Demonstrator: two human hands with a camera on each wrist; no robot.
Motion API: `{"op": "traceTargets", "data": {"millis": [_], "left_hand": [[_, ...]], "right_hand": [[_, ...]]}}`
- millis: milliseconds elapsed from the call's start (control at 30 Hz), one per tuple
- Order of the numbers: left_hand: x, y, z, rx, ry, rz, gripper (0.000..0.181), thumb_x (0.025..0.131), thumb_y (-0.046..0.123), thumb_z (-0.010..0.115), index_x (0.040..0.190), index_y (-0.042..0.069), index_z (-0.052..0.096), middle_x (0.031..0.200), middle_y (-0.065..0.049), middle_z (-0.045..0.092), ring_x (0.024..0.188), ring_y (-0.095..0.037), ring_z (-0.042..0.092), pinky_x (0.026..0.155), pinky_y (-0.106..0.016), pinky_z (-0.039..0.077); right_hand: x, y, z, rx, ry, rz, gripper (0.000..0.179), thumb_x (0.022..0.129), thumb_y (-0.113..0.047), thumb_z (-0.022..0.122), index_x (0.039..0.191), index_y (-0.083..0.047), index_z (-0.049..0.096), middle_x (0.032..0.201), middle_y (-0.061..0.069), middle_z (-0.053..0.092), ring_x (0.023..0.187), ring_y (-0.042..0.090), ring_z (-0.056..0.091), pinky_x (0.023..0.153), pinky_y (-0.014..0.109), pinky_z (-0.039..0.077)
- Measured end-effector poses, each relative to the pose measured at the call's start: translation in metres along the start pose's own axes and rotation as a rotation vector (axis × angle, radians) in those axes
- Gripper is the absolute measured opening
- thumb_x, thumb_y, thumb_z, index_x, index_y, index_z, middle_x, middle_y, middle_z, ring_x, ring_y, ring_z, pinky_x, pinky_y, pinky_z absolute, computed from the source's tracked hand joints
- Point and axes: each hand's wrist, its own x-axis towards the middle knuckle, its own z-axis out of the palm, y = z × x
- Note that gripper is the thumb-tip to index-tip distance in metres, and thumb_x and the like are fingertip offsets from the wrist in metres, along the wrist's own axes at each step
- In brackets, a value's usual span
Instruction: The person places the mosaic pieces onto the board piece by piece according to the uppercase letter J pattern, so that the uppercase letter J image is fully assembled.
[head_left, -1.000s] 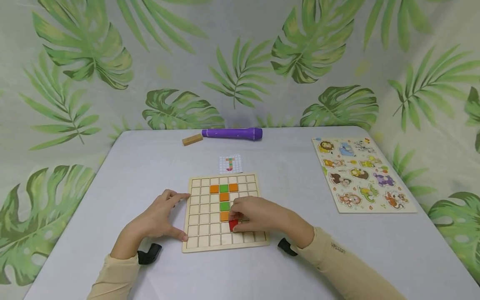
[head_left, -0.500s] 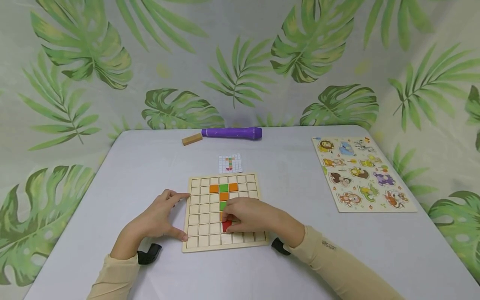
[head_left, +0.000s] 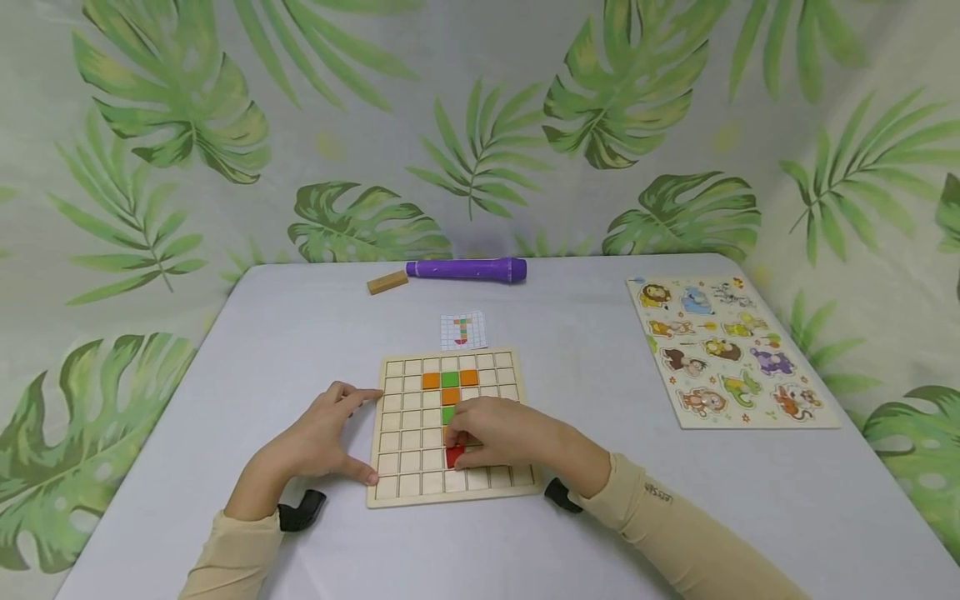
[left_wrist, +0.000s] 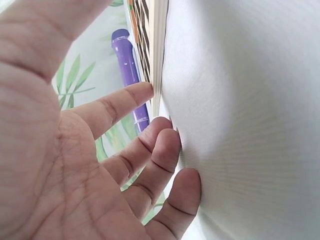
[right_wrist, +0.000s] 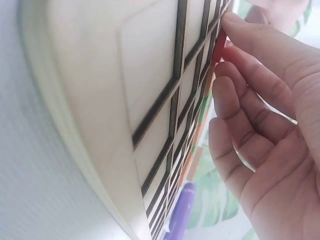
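A wooden grid board (head_left: 393,492) lies flat on the table, with an orange tile (head_left: 431,381), a green tile (head_left: 449,379) and other orange and green tiles set in its cells. Below that column, my right hand (head_left: 498,433) pinches a red tile (head_left: 454,456) between thumb and forefinger, down at the board; the right wrist view shows the red tile (right_wrist: 219,45) against the grid. My left hand (head_left: 318,433) spreads beside the board's left edge, forefinger and thumb touching it. The left wrist view shows its other fingers (left_wrist: 185,192) loosely bent, holding nothing.
Behind the board lies a small printed card (head_left: 463,331) with a coloured J-shaped pattern. Farther back are a wooden block (head_left: 387,282) and a purple microphone-shaped object (head_left: 467,269). An animal puzzle board (head_left: 720,354) lies at the right. A leaf-patterned cloth (head_left: 480,167) hangs behind the table.
My right hand has shifted slightly left with the red tile, into line below the orange and green column, then stayed there. The left hand keeps its place at the board's edge.
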Motion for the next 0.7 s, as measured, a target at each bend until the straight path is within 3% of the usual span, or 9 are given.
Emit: {"op": "traceTargets", "data": {"millis": [367, 700], "left_hand": [[0.0013, 0.0003, -0.0006, 0.002, 0.005, 0.019, 0.123, 0.057, 0.048, 0.107, 0.159, 0.013, 0.049, 0.144, -0.019, 0.051, 0.131, -0.038, 0.052, 0.109, -0.062, 0.05], [-0.0005, -0.0003, 0.0006, -0.004, -0.001, 0.006, 0.123, 0.056, 0.049, 0.107, 0.159, 0.013, 0.049, 0.144, -0.019, 0.051, 0.133, -0.04, 0.051, 0.11, -0.064, 0.049]], "right_hand": [[0.0038, -0.0001, 0.0003, -0.011, 0.006, -0.008, 0.007, 0.096, -0.022, 0.083, 0.098, -0.017, 0.079, 0.087, -0.003, 0.065, 0.078, 0.002, 0.048, 0.07, 0.014, 0.044], [0.0054, -0.0014, 0.0011, -0.03, 0.006, -0.011, 0.009, 0.096, -0.023, 0.084, 0.098, -0.016, 0.078, 0.09, -0.005, 0.067, 0.081, 0.004, 0.057, 0.075, 0.013, 0.048]]}}
